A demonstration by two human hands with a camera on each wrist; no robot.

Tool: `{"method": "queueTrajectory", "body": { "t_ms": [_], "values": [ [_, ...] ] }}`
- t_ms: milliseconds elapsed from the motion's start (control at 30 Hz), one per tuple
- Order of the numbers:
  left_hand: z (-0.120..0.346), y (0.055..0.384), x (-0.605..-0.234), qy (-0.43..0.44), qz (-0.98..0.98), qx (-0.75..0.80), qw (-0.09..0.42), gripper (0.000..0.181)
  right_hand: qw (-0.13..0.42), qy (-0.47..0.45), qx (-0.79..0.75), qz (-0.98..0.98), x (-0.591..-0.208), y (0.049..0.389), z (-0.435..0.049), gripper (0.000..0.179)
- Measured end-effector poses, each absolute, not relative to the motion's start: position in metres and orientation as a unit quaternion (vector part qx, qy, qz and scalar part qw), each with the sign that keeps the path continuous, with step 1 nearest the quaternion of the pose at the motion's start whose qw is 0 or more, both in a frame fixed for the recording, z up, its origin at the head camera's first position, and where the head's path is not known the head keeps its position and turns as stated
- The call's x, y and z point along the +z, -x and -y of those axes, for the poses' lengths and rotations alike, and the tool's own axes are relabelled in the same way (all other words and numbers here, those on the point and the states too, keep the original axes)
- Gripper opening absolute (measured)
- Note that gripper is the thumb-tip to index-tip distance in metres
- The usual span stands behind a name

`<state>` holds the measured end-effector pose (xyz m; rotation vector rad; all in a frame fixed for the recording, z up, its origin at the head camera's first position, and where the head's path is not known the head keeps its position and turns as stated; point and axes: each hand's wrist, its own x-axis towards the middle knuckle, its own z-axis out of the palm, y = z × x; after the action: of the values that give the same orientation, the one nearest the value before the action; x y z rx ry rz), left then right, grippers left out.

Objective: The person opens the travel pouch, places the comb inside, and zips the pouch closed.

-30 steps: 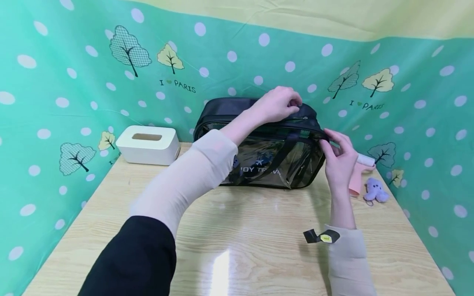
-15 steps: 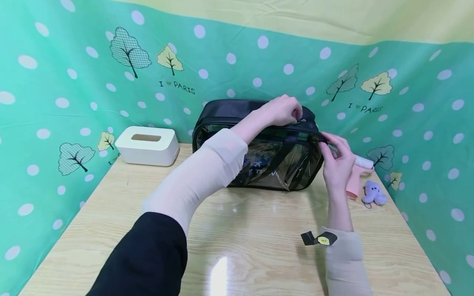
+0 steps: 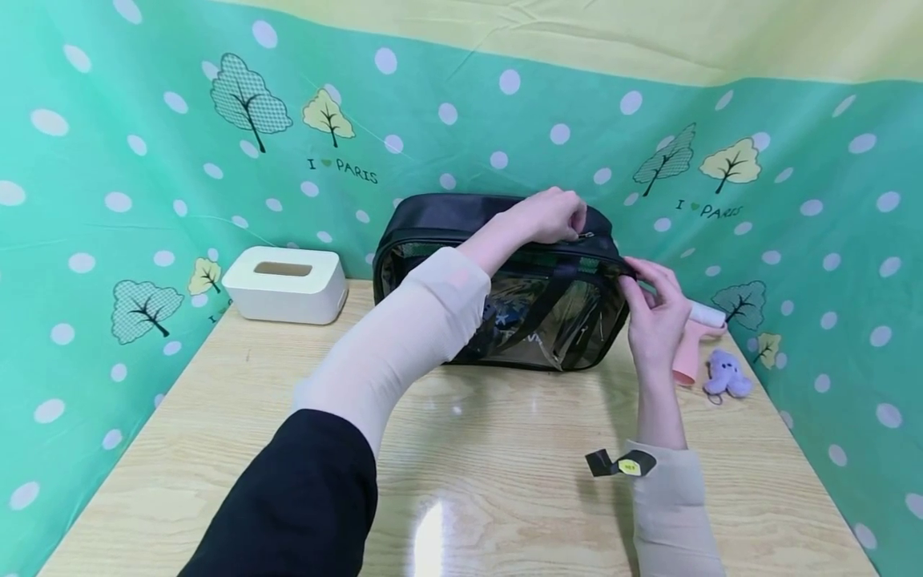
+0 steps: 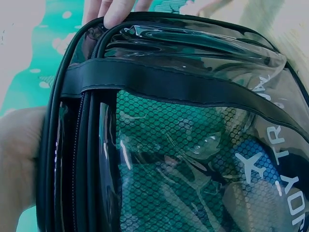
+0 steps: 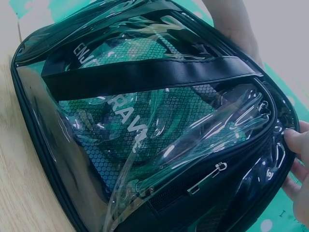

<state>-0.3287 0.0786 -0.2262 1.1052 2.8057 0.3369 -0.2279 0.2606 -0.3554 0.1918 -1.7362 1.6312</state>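
Head view: the clear-fronted travel bag stands at the back of the wooden table. The left hand curls its fingers on the bag's top by the zip, and the right hand pinches its right corner.

Left wrist view: fingertips press the black rim; if they slip, the zip may jam.

Right wrist view: the zipper pull hangs loose, and the soft plastic panel could snag in it.

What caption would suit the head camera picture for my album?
Left hand grips the top of a clear travel bag while right hand holds its corner.
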Motion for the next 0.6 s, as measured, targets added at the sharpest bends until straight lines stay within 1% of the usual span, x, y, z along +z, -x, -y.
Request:
{"method": "queueTrajectory", "body": {
  "t_ms": [267,467,600],
  "values": [
    [-0.0755,0.3288,-0.2266,-0.363,-0.922,0.117,0.06,0.016,0.363,-0.07,0.631,0.682,-0.3552,0.2269,-0.2585,0.026],
    [-0.0745,0.3272,-0.2243,-0.356,-0.922,0.137,0.065,0.014,0.363,-0.063,0.631,0.683,-0.3552,0.2275,-0.2588,0.026],
    [-0.0751,0.3272,-0.225,-0.352,-0.921,0.155,0.058,0.014,0.364,-0.061,0.626,0.687,-0.3559,0.2284,-0.2591,0.026]
  ]
}}
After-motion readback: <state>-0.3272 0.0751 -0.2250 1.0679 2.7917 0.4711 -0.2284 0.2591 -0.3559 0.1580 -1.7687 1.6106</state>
